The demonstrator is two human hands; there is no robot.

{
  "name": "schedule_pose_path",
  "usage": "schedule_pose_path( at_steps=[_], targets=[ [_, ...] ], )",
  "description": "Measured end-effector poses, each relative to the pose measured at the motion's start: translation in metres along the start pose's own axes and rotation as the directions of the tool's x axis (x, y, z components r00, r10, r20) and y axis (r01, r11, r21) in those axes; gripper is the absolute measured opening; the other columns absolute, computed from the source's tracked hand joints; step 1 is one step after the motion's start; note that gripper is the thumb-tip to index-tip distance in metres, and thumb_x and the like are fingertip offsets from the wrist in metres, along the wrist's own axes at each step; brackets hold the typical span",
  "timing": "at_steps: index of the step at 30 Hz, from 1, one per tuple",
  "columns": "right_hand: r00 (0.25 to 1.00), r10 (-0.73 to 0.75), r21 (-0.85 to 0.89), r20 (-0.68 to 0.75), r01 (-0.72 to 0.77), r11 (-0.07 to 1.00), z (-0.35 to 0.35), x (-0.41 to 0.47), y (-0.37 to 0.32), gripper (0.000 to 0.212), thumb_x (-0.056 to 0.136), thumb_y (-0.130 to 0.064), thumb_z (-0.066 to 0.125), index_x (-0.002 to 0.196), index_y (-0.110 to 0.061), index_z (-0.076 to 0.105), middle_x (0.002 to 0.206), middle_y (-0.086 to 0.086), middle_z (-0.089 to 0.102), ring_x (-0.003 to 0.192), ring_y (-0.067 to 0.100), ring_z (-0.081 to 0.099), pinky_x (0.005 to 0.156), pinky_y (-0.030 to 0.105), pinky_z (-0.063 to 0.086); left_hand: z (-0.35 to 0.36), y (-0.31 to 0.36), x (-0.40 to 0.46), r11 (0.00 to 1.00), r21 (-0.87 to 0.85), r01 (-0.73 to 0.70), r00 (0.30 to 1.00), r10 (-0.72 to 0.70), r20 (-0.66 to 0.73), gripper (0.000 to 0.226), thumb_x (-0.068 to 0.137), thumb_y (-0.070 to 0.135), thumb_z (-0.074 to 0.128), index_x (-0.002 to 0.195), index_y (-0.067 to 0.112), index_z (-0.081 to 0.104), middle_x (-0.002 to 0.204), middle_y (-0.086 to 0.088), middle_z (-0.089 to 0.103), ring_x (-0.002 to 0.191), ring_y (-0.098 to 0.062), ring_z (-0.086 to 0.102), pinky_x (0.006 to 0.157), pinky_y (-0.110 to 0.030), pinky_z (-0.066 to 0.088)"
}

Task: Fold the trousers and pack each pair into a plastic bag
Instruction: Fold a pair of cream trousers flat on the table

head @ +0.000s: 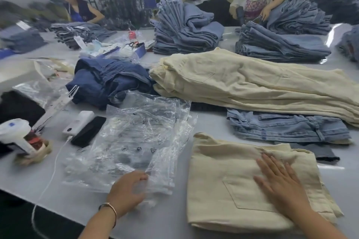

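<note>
I read no brand anywhere. The stack of plastic bags (136, 141) carries dark printed lines and small triangular symbols, all too blurred to read. A white tag on the far denim pile (77, 34) is likewise illegible.

Right hand (279, 182): fingers straight and spread, palm flat on the folded cream trousers (242, 190). This pair lies at the near right of the counter (81, 196), a rough rectangle of soft woven cloth with a stitched patch pocket facing up.

Left hand (129, 192): fingers curled over the near edge of the plastic bags. The film is clear, glossy and creased. I cannot tell whether the fingertips pinch a single sheet, because motion blur and the film hide them. A thin bangle sits on that wrist.

Behind the folded pair lies a light blue denim pair (287, 126), partly under a long heap of cream trousers (252, 83). A crumpled navy garment (110, 81) lies just beyond the bags.

Left of the bags I see a black phone (88, 132) touching a white power bank (78, 123), with a white cable running off the counter edge. A white handheld device (17, 134) sits at the far left; its lower part is hard to make out.

Two persons work at stacked blue jeans (186, 27) on the far side.
</note>
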State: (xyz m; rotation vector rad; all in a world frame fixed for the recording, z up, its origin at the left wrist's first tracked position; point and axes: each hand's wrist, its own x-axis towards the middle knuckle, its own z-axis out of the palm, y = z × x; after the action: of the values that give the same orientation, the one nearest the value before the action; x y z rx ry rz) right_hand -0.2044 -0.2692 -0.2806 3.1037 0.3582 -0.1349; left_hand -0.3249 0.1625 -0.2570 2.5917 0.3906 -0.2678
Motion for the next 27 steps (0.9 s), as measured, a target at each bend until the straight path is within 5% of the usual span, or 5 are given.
schedule_pose_path(
  at_steps=[7,13,16,20,27],
  targets=[
    [0.997,0.07,0.028,0.014,-0.07,0.997,-0.002,-0.007,-0.007,0.087,0.068,-0.069,-0.022,0.149,-0.039,-0.007,0.154,-0.018,-0.02,0.138,0.0,-0.021,0.117,0.032,-0.011,-0.014,-0.007,0.018,0.996,-0.069,-0.054,0.997,0.05,-0.05,0.02,0.092,0.032,0.061,0.078,0.021,0.071,0.083,0.009,0.069,0.083,-0.011,0.064,0.078,-0.024,0.045],
    [0.982,0.141,0.279,-0.122,-0.102,0.955,-0.017,-0.012,-0.046,0.05,0.093,-0.032,0.058,0.139,-0.018,0.047,0.152,0.011,0.036,0.14,0.027,0.034,0.112,0.047,0.025,-0.023,0.06,0.036,0.956,-0.261,-0.135,0.991,0.128,-0.043,0.04,0.1,0.037,0.044,0.085,0.008,0.066,0.084,-0.008,0.067,0.079,-0.024,0.06,0.078,-0.037,0.045],
    [0.955,0.073,0.623,-0.287,0.128,0.772,-0.04,-0.023,-0.092,0.021,0.081,-0.022,0.076,0.101,-0.018,0.07,0.102,0.001,0.07,0.094,0.02,0.064,0.082,0.037,0.048,-0.008,0.125,0.035,0.869,-0.435,-0.236,0.971,0.233,-0.063,0.035,0.099,0.043,0.042,0.102,0.021,0.069,0.098,-0.002,0.07,0.095,-0.017,0.063,0.087,-0.035,0.048],
    [0.991,0.088,0.959,0.097,-0.117,0.26,-0.064,-0.025,-0.137,0.037,0.083,-0.052,0.065,0.08,-0.015,0.065,0.069,0.001,0.068,0.062,0.013,0.065,0.053,0.025,0.049,0.032,0.179,0.023,0.794,-0.504,-0.34,0.872,0.467,0.146,0.041,0.094,0.033,0.054,0.135,0.033,0.051,0.126,0.011,0.059,0.115,0.004,0.053,0.097,-0.016,0.043],
    [0.961,0.189,0.971,0.204,-0.223,0.084,-0.065,-0.024,-0.123,0.037,0.1,-0.014,0.046,0.067,-0.005,0.061,0.057,0.01,0.066,0.05,0.021,0.06,0.048,0.03,0.045,0.069,0.156,0.015,0.782,-0.267,-0.563,0.826,0.542,-0.153,0.036,0.088,0.057,0.053,0.123,0.048,0.057,0.111,0.033,0.055,0.108,0.013,0.048,0.098,-0.014,0.037]
  ],
)
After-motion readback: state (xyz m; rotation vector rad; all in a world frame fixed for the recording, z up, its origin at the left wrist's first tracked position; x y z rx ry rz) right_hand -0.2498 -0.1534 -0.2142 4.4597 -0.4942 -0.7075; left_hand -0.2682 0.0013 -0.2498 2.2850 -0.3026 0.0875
